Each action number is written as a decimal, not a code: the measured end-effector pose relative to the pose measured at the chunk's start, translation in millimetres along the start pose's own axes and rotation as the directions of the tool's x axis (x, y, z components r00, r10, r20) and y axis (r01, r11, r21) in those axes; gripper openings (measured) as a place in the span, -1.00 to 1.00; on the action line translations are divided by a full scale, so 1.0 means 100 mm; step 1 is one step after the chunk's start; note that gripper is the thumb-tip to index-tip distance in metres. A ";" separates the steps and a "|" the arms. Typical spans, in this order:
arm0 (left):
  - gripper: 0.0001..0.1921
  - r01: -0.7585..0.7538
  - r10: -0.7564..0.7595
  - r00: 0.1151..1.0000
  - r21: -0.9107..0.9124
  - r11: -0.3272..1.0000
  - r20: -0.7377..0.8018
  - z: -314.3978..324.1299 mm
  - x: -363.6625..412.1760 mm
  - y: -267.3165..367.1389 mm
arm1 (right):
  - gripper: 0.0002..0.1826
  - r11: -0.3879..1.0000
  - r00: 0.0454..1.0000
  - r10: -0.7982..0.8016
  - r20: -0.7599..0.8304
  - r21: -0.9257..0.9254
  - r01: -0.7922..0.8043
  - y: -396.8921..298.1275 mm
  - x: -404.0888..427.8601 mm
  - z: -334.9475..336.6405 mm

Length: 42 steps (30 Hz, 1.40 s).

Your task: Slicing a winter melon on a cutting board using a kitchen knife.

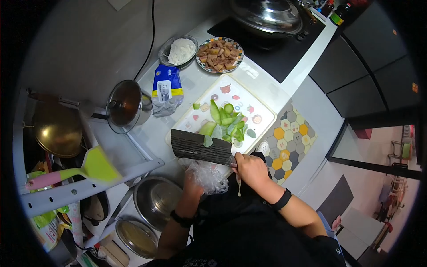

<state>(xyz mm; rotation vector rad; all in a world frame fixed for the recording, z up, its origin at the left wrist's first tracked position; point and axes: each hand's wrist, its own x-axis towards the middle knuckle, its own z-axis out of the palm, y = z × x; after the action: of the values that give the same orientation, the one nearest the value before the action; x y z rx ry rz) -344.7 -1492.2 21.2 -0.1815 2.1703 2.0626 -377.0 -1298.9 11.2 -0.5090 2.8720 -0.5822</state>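
My right hand [251,168] grips the handle of a broad, dark-bladed cleaver [200,147], which lies across the near edge of a white cutting board [260,110] printed with small pictures. A scrap of green peel sticks to the blade. Beyond the blade, light green vegetable pieces and peelings [230,121] are heaped on the board. Below the cleaver is my left hand [195,182], close to a crumpled clear plastic bag [210,178]; the bag and blade hide its fingers, so its grip is unclear.
Past the board stand a plate of brown chunks [218,55], a bowl of white powder [181,50] and a blue packet [167,90]. A glass-lidded pot [124,105] is at left. Steel bowls [156,200] sit beside my left arm. A lidded wok [267,15] rests on the black cooktop [280,56].
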 end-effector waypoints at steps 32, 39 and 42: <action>-0.70 0.157 -0.163 0.979 0.053 0.986 0.126 -0.14 0.03 -0.49 | -0.85 0.998 0.990 -0.002 -0.140 -0.062 -0.007 -0.03 -0.08 0.20; -0.70 0.161 -0.170 0.976 0.072 0.984 0.133 -0.10 0.16 -0.39 | -0.70 0.960 0.964 0.264 -0.001 0.097 -0.263 0.28 0.08 0.17; -0.70 0.175 -0.185 0.973 0.081 0.981 0.138 -0.27 -0.07 -0.43 | -0.70 0.988 0.992 0.127 -0.013 0.089 -0.126 0.12 -0.03 0.10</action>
<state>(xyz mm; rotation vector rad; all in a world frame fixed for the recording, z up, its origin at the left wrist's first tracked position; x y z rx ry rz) -330.8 -1521.0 -18.1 -0.2057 2.0527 1.8408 -375.4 -1290.9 -2.0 -0.3070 2.8546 -0.6921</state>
